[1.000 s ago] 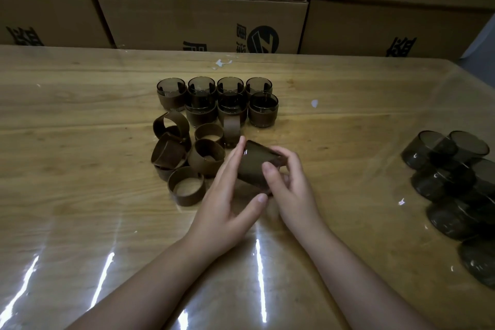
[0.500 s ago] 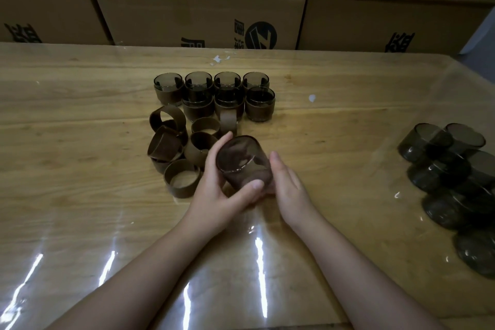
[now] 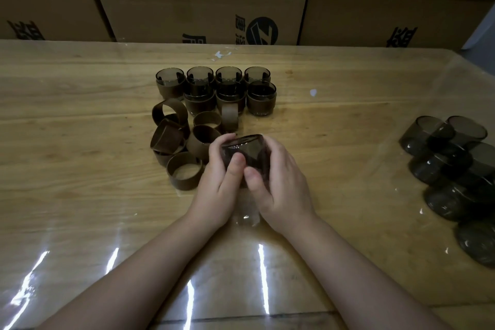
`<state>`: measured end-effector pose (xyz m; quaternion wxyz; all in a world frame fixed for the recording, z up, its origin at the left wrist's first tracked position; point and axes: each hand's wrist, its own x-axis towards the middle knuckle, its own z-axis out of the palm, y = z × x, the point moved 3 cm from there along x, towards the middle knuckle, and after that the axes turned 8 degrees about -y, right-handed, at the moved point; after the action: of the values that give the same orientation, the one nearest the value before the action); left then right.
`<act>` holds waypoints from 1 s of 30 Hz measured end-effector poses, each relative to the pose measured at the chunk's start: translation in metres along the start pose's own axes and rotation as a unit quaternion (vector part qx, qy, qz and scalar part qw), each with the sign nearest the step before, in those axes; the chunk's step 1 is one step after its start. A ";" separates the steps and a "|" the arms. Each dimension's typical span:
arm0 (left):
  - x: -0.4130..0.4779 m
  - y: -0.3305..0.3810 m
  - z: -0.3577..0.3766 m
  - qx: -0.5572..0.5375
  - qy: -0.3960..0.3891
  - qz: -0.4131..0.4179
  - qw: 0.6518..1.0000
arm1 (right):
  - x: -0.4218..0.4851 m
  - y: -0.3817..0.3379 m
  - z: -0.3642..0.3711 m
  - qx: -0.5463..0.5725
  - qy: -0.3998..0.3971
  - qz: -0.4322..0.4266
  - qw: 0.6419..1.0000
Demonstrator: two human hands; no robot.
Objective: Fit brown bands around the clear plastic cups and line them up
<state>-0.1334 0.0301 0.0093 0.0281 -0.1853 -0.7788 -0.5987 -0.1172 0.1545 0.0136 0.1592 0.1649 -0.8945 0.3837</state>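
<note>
Both hands (image 3: 251, 182) curl around one cup (image 3: 245, 153).

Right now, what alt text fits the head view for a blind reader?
Left hand and right hand grip a cup at a table. Loose bands lie to its left, banded cups stand in two rows behind, bare cups sit far right.

We count seven banded cups (image 3: 261, 98) at twelve o'clock, about seven loose bands (image 3: 184, 170) at ten o'clock, one held cup (image 3: 246, 149) at centre, at least six bare cups (image 3: 426, 134) at three o'clock, and six cardboard boxes (image 3: 201, 13) beyond.
</note>
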 end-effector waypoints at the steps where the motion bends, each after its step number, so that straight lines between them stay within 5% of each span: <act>1: 0.001 -0.001 0.000 0.005 0.002 -0.008 1.000 | 0.000 -0.001 0.000 -0.011 -0.001 -0.002 1.000; 15: 0.011 -0.009 -0.002 -0.168 -0.098 -0.088 0.977 | 0.007 0.012 0.001 0.288 -0.115 0.066 0.948; 25: 0.015 -0.009 0.000 -0.147 -0.098 -0.117 0.977 | 0.006 0.015 -0.001 0.173 0.028 0.034 0.984; 30: 0.014 -0.002 -0.003 -0.177 -0.063 -0.142 0.972 | 0.006 0.010 -0.002 0.155 0.012 0.009 0.988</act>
<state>-0.1479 0.0308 0.0116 -0.1396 -0.1123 -0.6788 -0.7122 -0.1267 0.1611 0.0112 0.1388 0.1754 -0.8236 0.5212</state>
